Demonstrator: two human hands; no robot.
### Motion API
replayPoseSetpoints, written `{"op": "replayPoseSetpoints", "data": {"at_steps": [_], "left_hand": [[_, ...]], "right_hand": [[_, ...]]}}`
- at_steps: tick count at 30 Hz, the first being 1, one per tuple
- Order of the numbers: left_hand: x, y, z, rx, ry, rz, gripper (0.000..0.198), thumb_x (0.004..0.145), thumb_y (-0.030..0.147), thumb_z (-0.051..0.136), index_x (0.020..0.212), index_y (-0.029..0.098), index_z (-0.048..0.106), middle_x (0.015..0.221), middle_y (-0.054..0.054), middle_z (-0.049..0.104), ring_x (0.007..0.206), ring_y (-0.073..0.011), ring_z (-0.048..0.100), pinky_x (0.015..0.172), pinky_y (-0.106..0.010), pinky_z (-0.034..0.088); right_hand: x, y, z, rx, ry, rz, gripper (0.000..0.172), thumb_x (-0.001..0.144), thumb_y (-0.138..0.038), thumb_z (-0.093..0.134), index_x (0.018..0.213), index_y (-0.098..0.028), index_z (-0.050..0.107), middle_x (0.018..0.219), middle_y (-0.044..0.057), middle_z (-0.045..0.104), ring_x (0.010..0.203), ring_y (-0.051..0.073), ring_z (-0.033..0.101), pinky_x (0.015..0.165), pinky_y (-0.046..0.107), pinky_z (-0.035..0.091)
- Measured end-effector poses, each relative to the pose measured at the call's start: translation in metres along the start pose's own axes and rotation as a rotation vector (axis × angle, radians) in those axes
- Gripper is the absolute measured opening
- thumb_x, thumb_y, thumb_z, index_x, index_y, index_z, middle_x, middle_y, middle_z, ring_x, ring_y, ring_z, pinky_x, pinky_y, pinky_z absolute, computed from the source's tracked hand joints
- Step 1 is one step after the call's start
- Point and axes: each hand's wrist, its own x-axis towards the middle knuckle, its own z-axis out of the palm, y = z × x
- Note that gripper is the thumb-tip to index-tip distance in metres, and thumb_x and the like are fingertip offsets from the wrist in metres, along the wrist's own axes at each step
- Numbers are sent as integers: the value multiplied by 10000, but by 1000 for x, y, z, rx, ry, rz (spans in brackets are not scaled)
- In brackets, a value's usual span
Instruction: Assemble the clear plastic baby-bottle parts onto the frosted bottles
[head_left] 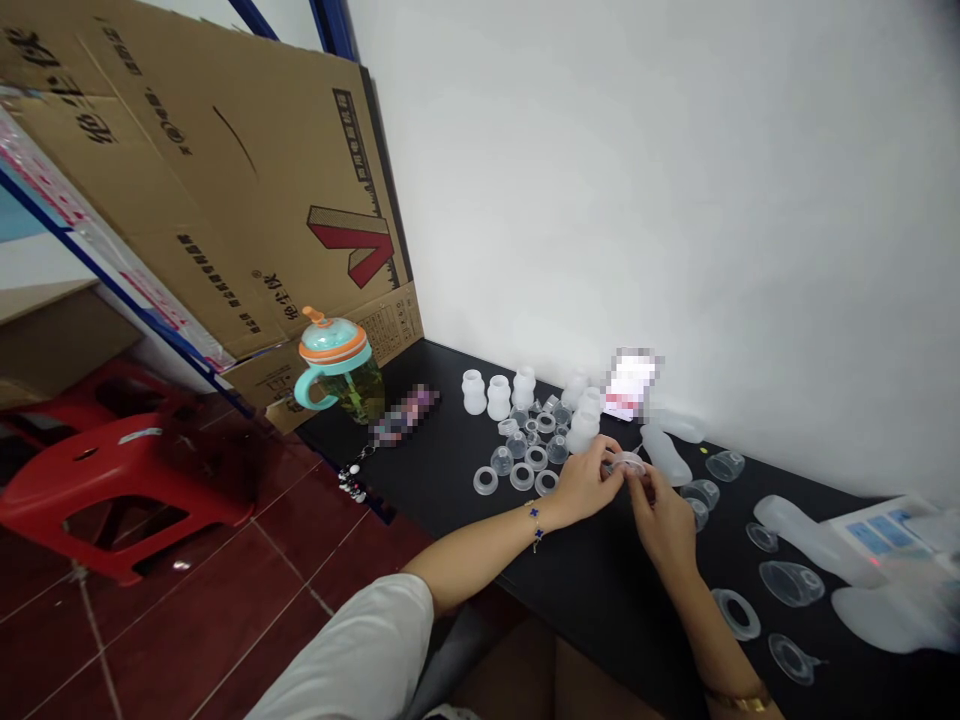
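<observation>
Over the black table (592,560), both my hands pinch a small translucent round bottle ring (628,459) between their fingertips. My left hand (589,482) grips its left side and my right hand (664,515) its near right edge. The fingers cover part of the piece, so its details cannot be made out. Just beyond my left hand stands a white frosted bottle (583,430), with similar bottles (499,397) further left. Clear nipple-shaped domes (517,445) and flat translucent rings (485,481) lie left of my left hand. A whitish curved piece (665,455) lies beyond my right hand.
Clear funnel-shaped cups (791,583) and larger rings (736,613) lie on the right, near a blurred clear bag (892,540). A lit phone (631,385) leans at the wall. A teal-lidded jug (341,365) stands left by large cardboard (225,170); a red stool (120,490) is on the floor.
</observation>
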Motion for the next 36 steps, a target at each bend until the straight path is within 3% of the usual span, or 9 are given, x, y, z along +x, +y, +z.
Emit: {"op": "replayPoseSetpoints", "data": {"at_steps": [16, 36], "left_hand": [[0, -2, 0, 44, 29, -12, 225, 892, 249, 575, 1113, 233, 538, 750, 46, 661, 605, -134, 594, 622, -255, 433], [-1, 1, 1, 24, 27, 2, 234, 901, 248, 546, 1133, 229, 520, 851, 27, 689, 602, -119, 596, 625, -256, 443]], "right_hand": [[-2, -6, -2, -6, -20, -3, 472, 914, -547, 456, 1137, -196, 679, 885, 88, 768, 767, 272, 720, 652, 333, 476], [-2, -6, -3, -39, -3, -28, 526, 935, -565, 401, 1153, -181, 686, 892, 113, 768, 784, 283, 724, 642, 334, 490]]}}
